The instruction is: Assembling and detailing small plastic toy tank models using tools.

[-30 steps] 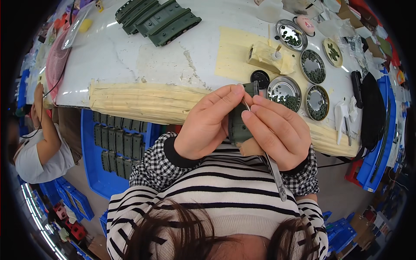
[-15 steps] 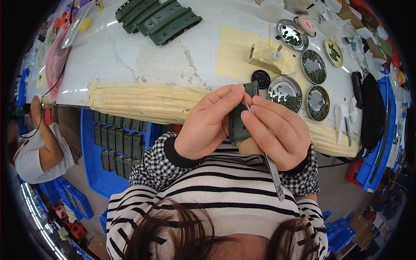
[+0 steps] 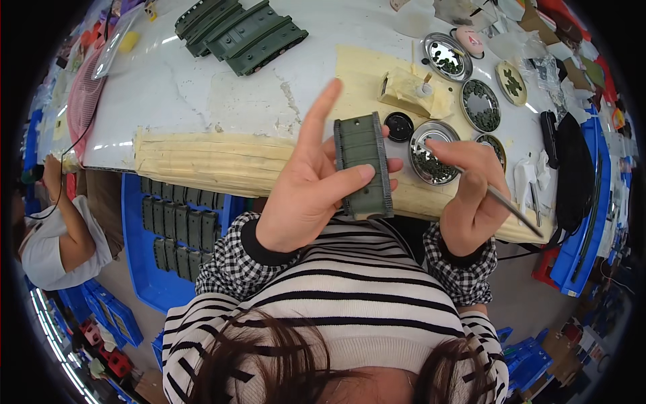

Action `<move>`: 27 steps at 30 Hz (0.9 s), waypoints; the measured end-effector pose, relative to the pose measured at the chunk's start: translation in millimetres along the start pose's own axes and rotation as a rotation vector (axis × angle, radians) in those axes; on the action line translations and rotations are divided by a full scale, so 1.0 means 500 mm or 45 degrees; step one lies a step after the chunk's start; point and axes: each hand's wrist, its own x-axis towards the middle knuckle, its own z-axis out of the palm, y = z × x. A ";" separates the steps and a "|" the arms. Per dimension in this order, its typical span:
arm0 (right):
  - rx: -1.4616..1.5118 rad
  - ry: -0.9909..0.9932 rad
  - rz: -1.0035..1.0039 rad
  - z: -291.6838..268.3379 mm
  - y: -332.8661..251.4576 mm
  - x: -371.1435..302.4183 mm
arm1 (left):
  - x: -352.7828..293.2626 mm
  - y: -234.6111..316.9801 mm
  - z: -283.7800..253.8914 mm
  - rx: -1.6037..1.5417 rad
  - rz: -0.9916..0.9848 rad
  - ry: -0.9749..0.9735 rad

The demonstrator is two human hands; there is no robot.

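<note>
My left hand [image 3: 299, 188] holds a dark green plastic model tank hull part [image 3: 360, 168], its long flat panelled face turned up. The thumb presses on that face, the index finger points away, and other fingertips show past the far edge. In my right hand [image 3: 476, 195] are metal tweezers [image 3: 510, 207], with the handle end sticking out toward the lower right. Their tips are over a round metal dish [image 3: 412, 145] of small dark green pieces; whether they grip a piece is too small to tell.
More round dishes [image 3: 464, 101] of green bits stand to the right, near a small black round lid [image 3: 400, 126] and a taped block [image 3: 407, 94]. Several green hulls [image 3: 245, 40] lie at the far left. A blue crate [image 3: 138, 259] holds further parts. Another person [image 3: 64, 229] is at the left.
My right hand has moved away from the hull part, rightward to the dish, with the tweezers. My left hand has turned the part panel side up and stretched out its index finger.
</note>
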 end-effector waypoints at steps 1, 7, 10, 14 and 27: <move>0.025 0.027 0.116 0.005 0.010 -0.003 | 0.000 0.004 -0.002 -0.008 0.018 0.033; -0.020 0.002 0.300 0.031 0.052 -0.005 | -0.001 0.017 -0.028 -0.073 -0.032 0.204; -0.101 0.005 0.271 0.036 0.057 -0.002 | -0.005 0.013 -0.038 -0.152 -0.047 0.213; -0.163 -0.001 0.214 0.039 0.058 0.002 | -0.010 0.014 -0.042 -0.193 -0.017 0.225; 0.008 0.037 0.101 0.010 -0.007 0.002 | -0.006 0.027 -0.035 -0.057 0.082 0.379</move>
